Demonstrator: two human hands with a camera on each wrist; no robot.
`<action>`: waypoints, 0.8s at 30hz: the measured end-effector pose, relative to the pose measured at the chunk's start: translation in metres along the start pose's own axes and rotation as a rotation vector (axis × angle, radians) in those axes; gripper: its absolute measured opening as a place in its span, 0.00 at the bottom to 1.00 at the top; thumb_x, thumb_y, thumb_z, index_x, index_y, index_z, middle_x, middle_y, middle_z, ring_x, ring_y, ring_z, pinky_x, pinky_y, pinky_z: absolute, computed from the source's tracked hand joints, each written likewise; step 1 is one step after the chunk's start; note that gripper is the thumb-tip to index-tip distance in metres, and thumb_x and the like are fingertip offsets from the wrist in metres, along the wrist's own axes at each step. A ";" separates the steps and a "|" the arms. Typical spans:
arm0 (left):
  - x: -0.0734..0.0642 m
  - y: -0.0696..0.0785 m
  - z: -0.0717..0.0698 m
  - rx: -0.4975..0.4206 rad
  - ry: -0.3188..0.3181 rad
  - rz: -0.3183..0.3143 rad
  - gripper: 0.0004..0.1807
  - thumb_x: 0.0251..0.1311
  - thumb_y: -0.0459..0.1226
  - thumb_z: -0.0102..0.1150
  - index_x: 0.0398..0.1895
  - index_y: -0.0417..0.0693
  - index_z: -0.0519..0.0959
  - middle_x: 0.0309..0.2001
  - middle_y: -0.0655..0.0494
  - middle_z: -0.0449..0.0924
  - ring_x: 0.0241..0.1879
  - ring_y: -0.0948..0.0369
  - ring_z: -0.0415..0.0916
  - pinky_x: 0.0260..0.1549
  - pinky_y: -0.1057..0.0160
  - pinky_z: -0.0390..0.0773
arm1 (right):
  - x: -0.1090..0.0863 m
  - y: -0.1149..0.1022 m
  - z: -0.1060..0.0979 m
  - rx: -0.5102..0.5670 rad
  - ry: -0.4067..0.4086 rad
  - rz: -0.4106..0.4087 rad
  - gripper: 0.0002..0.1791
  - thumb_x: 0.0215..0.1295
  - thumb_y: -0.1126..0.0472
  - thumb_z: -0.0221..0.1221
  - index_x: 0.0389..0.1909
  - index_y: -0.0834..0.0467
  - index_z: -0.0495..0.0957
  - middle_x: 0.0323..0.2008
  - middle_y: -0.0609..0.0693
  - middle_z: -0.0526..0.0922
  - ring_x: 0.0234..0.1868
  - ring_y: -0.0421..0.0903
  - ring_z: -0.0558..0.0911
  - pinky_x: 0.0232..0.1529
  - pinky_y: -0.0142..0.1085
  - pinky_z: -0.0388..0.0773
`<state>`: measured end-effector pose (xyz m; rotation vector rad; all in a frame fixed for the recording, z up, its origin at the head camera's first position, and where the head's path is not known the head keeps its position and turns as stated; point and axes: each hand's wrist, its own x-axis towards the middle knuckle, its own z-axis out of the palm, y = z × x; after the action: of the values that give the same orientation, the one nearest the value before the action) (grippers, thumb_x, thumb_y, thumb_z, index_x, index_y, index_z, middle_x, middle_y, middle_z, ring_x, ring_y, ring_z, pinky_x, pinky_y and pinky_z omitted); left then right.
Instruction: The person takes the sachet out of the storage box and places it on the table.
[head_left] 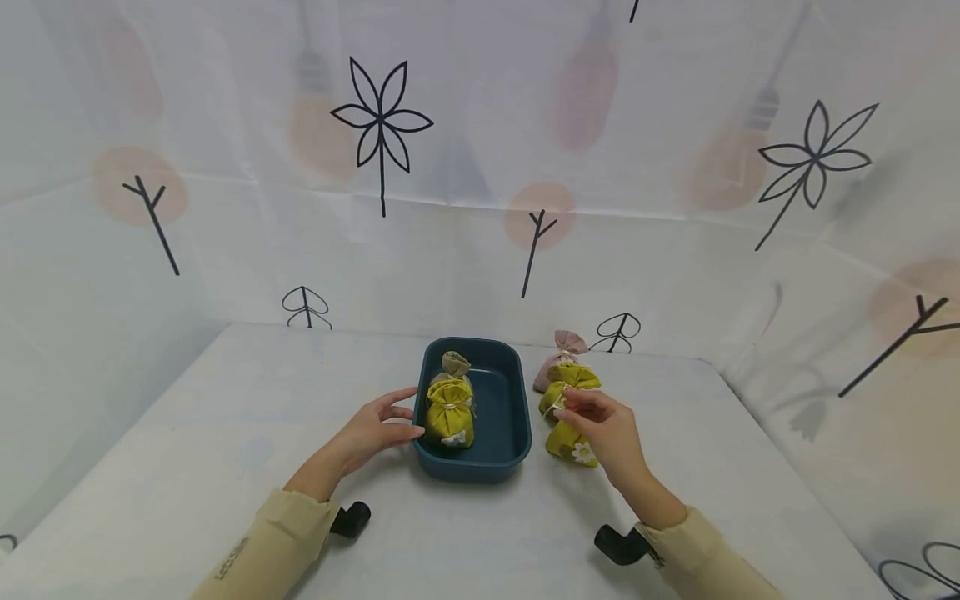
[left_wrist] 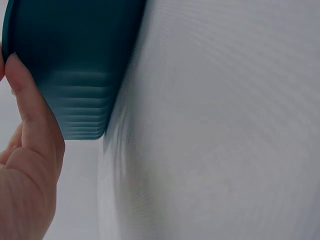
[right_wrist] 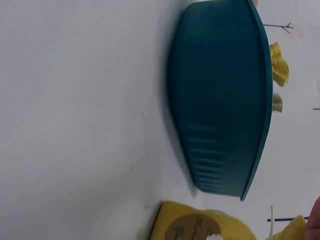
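A dark teal plastic bin (head_left: 491,473) sits on the table. My left hand (head_left: 375,429) grips its left rim, thumb and fingers at the edge; the left wrist view shows the thumb (left_wrist: 29,95) against the outer wall. Inside, along the left side, stand a yellow-green drawstring pouch (head_left: 450,425) and a grey-beige pouch (head_left: 455,364) behind it. To the right of the bin my right hand (head_left: 611,433) pinches yellow-green fabric and white cord at the neck of a yellow-green pouch (head_left: 572,446) with a white flower. The hand hides part of that neck.
Behind the right hand stands a pink pouch (head_left: 551,372), with more yellow-green fabric (head_left: 553,398) in front of it. A white cloth (head_left: 247,425) covers the table. A patterned curtain (head_left: 450,250) closes off the back. Black camera mounts (head_left: 624,546) hang under both wrists.
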<state>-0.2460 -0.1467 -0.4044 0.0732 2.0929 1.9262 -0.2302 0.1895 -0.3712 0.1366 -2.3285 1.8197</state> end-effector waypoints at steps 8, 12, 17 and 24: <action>0.001 0.000 0.000 0.010 0.002 -0.008 0.41 0.51 0.37 0.69 0.69 0.53 0.61 0.52 0.43 0.70 0.41 0.57 0.75 0.46 0.57 0.76 | 0.002 -0.006 0.016 0.021 -0.027 0.013 0.20 0.54 0.65 0.66 0.47 0.69 0.77 0.38 0.59 0.80 0.37 0.43 0.78 0.38 0.27 0.77; 0.002 -0.001 0.000 0.006 -0.006 -0.009 0.41 0.51 0.37 0.69 0.69 0.53 0.60 0.52 0.43 0.70 0.42 0.56 0.75 0.46 0.57 0.76 | 0.005 -0.010 0.022 0.017 -0.038 0.031 0.19 0.55 0.64 0.66 0.47 0.66 0.78 0.37 0.55 0.80 0.37 0.45 0.78 0.37 0.28 0.77; 0.001 0.000 0.001 0.004 0.006 -0.008 0.41 0.51 0.36 0.68 0.69 0.53 0.61 0.52 0.43 0.70 0.41 0.57 0.75 0.46 0.57 0.76 | 0.011 -0.015 0.027 -0.012 -0.061 0.022 0.18 0.55 0.60 0.67 0.46 0.61 0.80 0.40 0.55 0.80 0.39 0.46 0.78 0.38 0.28 0.77; 0.002 0.000 0.001 0.011 0.007 -0.003 0.41 0.51 0.35 0.68 0.69 0.53 0.60 0.52 0.43 0.70 0.41 0.57 0.75 0.45 0.56 0.76 | 0.019 -0.020 0.034 -0.007 -0.062 -0.026 0.20 0.53 0.57 0.68 0.47 0.61 0.81 0.37 0.54 0.80 0.37 0.46 0.78 0.36 0.29 0.77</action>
<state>-0.2473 -0.1456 -0.4048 0.0658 2.1065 1.9165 -0.2485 0.1529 -0.3563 0.2254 -2.3624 1.8204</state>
